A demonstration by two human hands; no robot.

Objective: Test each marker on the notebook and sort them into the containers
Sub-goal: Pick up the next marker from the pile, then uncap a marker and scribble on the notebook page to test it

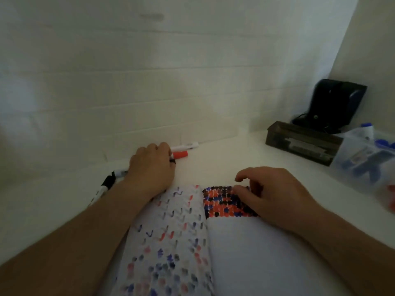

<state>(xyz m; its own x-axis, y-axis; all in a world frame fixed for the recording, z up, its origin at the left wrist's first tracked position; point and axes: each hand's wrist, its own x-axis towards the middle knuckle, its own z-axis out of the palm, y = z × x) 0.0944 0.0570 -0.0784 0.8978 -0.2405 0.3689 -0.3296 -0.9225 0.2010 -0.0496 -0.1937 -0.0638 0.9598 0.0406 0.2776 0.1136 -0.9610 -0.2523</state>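
My left hand [152, 167] curls its fingers around the red-capped marker [180, 155] to test next, while my right hand [270, 192], fingers loosely bent and empty, steadies the notebook [245, 253].

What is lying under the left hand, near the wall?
Under the left hand a marker with a red cap sticks out to the right, with a white marker just behind it. The hand covers the rest of both, so whether its fingers grip one is hidden.

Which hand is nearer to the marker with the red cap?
The left hand: its fingers curl over the red-capped marker by the wall. The right hand rests apart on the notebook.
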